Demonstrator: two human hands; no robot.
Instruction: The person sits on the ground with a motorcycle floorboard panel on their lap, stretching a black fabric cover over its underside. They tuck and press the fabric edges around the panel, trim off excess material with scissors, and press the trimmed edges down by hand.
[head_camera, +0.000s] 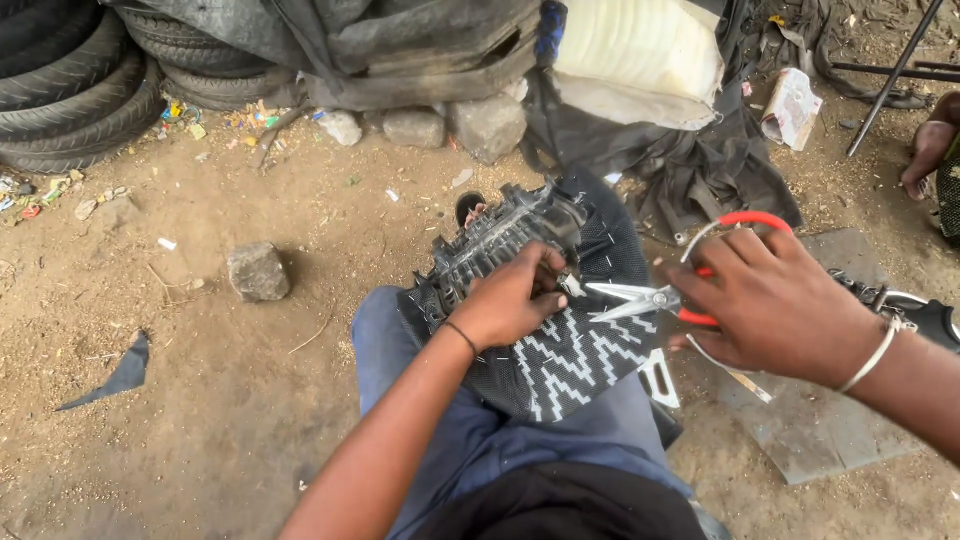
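Observation:
My left hand (512, 300) grips a black seat cover with a white zigzag pattern (570, 355) that rests on my blue-trousered knee, pinching its edge against a ribbed black plastic seat base (490, 240). My right hand (765, 300) holds red-handled pliers (660, 297), their metal jaws pointing left and ending next to my left fingers at the cover's edge. A thin metal bangle sits on my right wrist, a dark band on my left.
Stacked tyres (70, 85) lie at the top left, stones (485, 125) and dark cloth (690, 170) ahead, and a loose stone (258, 270) on the dirt. A grey sheet (810, 430) lies at my right. Another person's foot (928, 150) shows at the right edge.

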